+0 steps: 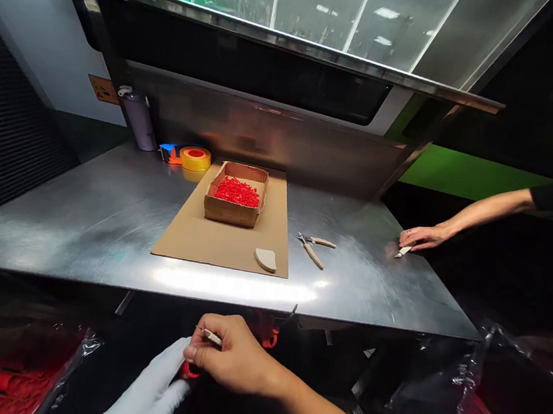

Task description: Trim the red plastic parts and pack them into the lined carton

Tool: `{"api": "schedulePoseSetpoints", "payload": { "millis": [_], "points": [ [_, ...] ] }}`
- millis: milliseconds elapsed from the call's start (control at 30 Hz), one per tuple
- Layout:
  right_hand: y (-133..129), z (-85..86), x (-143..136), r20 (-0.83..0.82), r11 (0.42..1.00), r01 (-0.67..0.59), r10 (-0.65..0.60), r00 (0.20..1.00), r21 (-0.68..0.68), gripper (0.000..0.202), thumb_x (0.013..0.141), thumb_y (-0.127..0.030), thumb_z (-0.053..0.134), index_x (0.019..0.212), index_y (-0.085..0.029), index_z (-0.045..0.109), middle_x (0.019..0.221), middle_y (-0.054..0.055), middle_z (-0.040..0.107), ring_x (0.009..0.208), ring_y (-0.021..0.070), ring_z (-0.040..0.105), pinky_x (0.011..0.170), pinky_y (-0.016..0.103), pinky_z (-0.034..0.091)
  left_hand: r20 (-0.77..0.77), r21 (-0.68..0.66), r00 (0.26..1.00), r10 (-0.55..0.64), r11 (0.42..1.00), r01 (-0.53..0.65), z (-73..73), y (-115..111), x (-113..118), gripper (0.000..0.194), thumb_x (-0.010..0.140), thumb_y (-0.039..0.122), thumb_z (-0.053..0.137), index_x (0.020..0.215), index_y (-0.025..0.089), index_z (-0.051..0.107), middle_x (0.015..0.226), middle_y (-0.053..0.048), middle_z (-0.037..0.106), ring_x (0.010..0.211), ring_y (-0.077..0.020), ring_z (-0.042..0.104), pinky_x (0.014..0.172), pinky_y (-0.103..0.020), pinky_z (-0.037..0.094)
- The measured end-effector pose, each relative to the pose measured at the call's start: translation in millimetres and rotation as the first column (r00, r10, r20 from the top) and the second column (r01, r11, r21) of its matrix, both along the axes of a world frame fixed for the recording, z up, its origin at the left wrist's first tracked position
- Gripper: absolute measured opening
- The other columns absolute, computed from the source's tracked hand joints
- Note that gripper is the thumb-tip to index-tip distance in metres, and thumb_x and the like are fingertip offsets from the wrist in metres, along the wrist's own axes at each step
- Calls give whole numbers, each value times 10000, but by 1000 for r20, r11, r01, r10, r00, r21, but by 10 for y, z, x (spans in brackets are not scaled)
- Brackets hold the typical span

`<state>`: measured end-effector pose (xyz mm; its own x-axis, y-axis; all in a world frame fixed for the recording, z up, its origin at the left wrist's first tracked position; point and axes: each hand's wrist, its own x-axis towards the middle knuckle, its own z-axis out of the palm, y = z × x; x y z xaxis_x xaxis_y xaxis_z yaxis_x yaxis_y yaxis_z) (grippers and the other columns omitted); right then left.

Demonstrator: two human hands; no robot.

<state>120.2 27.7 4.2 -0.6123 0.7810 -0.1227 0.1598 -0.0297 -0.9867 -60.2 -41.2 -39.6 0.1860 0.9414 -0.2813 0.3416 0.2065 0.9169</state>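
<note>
In front of the table edge, my left hand [154, 383], in a white glove, is closed around a small red part [190, 371] that looks like plastic. Most of that part is hidden by my fingers. My bare right hand [238, 357] meets it from the right, its thumb close to the red part. A slim pale-handled tool [212, 337] is gripped between my right fingers; a thin tip seems to stick out at its left, too small to make out well.
On the metal table [103, 226], a cardboard sheet [187, 236] bears a box [230, 213] of red bits [236, 192] and a pale curved piece [266, 259]. Nippers [314, 246], tape [195, 158] and a bottle [139, 119] lie around. At right, another person's hand [424, 237] holds a small blade.
</note>
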Motion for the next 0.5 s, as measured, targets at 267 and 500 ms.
{"api": "schedulePoseSetpoints", "payload": {
  "millis": [267,500],
  "points": [
    [205,48,55,175,979,86,-118,977,183,186,895,-269,530,729,-188,524,653,-44,511,624,105,455,562,217,351,140,29,990,19,999,-23,87,73,-21,387,840,599,619,975,237,641,942,-47,637,895,-244,586,826,-324,507],
    [583,136,333,402,870,94,-315,860,483,203,903,-314,513,1030,-191,612,941,46,642,855,202,559,773,324,405,139,18,905,403,912,-409,203,-80,-386,428,843,605,613,1043,230,665,1091,-70,663,1040,-278,606,952,-361,464]
  ]
}}
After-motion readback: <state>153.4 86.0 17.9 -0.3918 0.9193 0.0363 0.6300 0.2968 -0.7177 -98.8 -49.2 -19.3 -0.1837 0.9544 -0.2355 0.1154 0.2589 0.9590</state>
